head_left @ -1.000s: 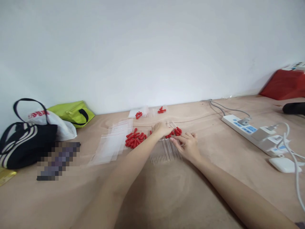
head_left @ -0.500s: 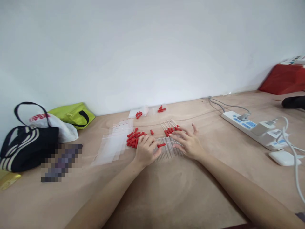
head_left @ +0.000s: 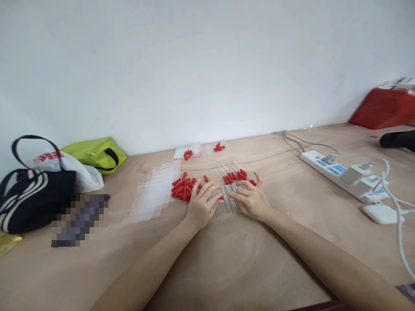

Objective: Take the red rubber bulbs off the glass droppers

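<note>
My left hand [head_left: 201, 206] is closed on a red rubber bulb [head_left: 221, 198], whose end shows past the fingertips. My right hand [head_left: 251, 199] pinches the thin glass tube leading from that bulb, its thumb hidden below. Under both hands lies a row of clear glass tubes [head_left: 227, 210]. Just beyond them rest several glass droppers [head_left: 232, 176] with red bulbs on their near ends, tips toward the wall. Left of my left hand is a heap of loose red bulbs [head_left: 182, 189]. One lone bulb [head_left: 206, 178] lies apart. Another red bulb [head_left: 253, 182] shows beside my right fingers.
Flat clear zip bags [head_left: 151, 190] overlap left of the heap. Two small bags with red bulbs [head_left: 188, 153] lie near the wall. A white power strip [head_left: 330, 170] with plugs and cables stands right. A black bag [head_left: 39, 198] and a green pouch [head_left: 97, 153] sit left.
My right hand has come down and left, its spread fingers closing on the glass tube at the bulb. My left hand has moved slightly right, covering more of the bulb. The view has shifted slightly.
</note>
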Demonstrator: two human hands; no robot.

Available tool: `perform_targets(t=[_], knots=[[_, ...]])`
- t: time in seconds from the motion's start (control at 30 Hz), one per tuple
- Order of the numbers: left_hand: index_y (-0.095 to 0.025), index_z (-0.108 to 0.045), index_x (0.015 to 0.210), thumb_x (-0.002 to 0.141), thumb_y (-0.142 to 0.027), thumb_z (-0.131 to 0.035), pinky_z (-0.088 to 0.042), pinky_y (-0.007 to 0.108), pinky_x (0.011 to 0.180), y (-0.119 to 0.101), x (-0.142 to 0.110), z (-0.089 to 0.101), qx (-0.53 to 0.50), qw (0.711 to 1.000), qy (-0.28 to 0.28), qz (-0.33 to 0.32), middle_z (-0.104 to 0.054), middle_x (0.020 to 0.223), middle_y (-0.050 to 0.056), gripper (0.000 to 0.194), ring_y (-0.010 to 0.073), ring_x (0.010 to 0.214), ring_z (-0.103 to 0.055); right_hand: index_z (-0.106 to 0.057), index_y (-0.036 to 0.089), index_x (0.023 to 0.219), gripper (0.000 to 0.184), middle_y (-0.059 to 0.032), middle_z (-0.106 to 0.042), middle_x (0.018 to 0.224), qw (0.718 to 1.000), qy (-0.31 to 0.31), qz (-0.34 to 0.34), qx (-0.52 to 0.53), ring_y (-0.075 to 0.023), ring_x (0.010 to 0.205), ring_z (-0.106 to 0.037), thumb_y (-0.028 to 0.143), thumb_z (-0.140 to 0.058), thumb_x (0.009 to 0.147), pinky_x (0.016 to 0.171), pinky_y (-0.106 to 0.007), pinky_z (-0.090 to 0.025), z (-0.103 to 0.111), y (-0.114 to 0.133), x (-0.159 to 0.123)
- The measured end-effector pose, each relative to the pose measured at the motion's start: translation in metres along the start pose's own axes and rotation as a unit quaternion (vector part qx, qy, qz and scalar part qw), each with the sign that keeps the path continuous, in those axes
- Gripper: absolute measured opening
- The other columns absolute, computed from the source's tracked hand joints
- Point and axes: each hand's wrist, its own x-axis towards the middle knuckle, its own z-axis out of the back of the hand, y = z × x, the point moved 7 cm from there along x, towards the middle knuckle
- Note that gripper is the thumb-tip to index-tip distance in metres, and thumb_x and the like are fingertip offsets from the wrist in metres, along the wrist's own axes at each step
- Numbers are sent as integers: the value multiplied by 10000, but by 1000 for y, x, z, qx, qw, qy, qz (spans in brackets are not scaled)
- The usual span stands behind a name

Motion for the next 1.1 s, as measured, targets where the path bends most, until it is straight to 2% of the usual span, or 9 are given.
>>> perform_targets(t=[0.1,0.37,0.47,0.57,0.63,0.73,0.9,1.03,1.1], knots=[[-243,-642,810,825,-286,-488,-246,464,993,2,-3,4,7,1000,7,16,-651,1000,15,160,194,1014,-538,-634,285,849,204,42,-628,644,1000,10,7,16,-145,890,-518,276,-431,846,948,-417,-102,-3,2,0],[-259,-630,747,815,-283,-507,-226,466,997,2,-1,11,16,999,24,-19,-670,874,-28,142,181,974,-549,-633,276,811,210,47,-611,585,999,-7,17,43,-149,856,-534,261,-425,834,939,-427,-96,4,5,-1],[-246,-622,698,820,-236,-480,-301,425,941,28,-6,17,27,999,15,17,-656,836,-16,187,179,928,-547,-637,261,784,217,39,-626,610,998,-38,-18,43,-144,823,-540,242,-425,826,942,-431,-92,15,-15,-6],[-216,-624,726,827,-252,-441,-409,361,786,74,-13,34,27,989,-39,140,-612,854,40,212,185,843,-538,-644,250,796,217,19,-652,670,994,-47,-98,14,-144,794,-540,271,-432,835,938,-429,-87,21,-40,-10],[-200,-627,802,833,-278,-414,-438,311,714,98,-15,37,-16,980,-37,194,-572,840,56,229,169,784,-534,-648,256,801,222,14,-661,688,994,-25,-110,9,-137,764,-541,306,-435,841,933,-420,-88,18,-43,-8],[-184,-622,877,822,-264,-394,-444,279,690,121,-10,30,-54,965,11,255,-547,833,56,247,158,756,-537,-645,252,831,245,4,-671,727,992,13,-127,-5,-124,716,-534,300,-406,854,908,-395,-120,8,-41,-4],[-187,-597,880,742,-242,-478,-428,263,678,145,1,0,-34,933,121,336,-598,844,33,191,149,694,-551,-637,235,911,272,-28,-674,775,983,45,-173,-49,-133,706,-536,256,-375,844,813,-347,-196,3,-48,-10],[-204,-573,801,716,-333,-529,-405,256,650,149,5,-19,-26,913,209,348,-635,812,11,160,160,726,-569,-645,236,886,256,-17,-670,741,979,57,-186,-67,-132,689,-531,241,-397,823,784,-334,-195,6,-53,-14],[-207,-574,763,717,-393,-529,-395,274,662,145,9,-19,2,915,220,340,-638,799,18,197,182,762,-569,-643,233,875,246,-11,-667,728,977,70,-185,-75,-131,676,-520,233,-404,814,786,-337,-186,5,-51,-14]])
